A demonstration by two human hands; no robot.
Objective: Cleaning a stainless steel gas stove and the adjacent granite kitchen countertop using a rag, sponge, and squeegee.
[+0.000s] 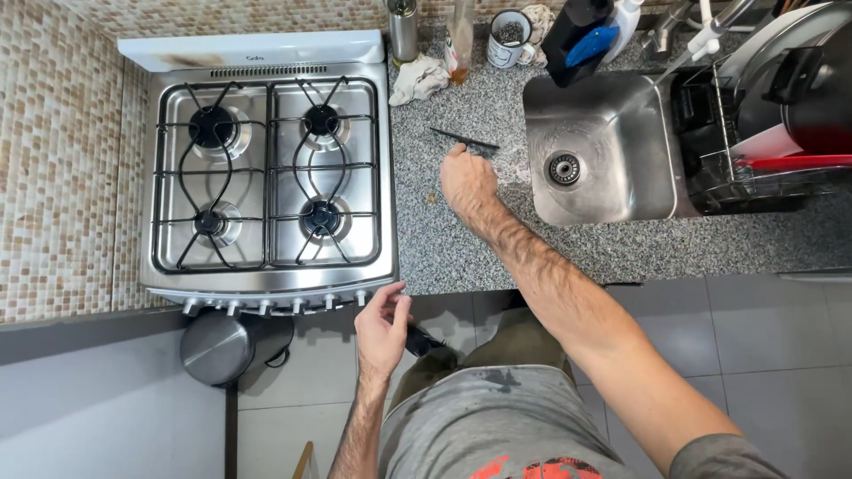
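— Reaching across the speckled grey surface [532,257], the right hand [468,184] has its fingers [458,153] curled down at the near end of a thin dark knife [464,138]. Are they closed on it?

— Cannot tell. The fingertips sit at the knife, touching or just about, but the hand hides the grip itself. The knife lies flat on the surface, slanting from far left to near right, just left of the steel sink [612,191].

— And the left hand [383,330]?

— Low, near the person's body, in front of the stove's row of knobs [275,306]. The fingers are loosely bent, thumb and forefinger up by the rightmost knob, whether touching it I cannot say. A small dark thing [424,341] shows just right of the palm (its kind is too small to make out), and whether the hand holds it is unclear.

— What lies further out?

— Left of the surface stands a four-burner gas stove [266,173] with black grates. Below its near left corner, on the floor, is a round steel bin [217,348]. Along the far edge of the surface: a crumpled white cloth [417,80], a bottle [460,40], a white mug [508,40]. Right of the sink a dish rack [754,133] holds dark pans and a red-rimmed piece.
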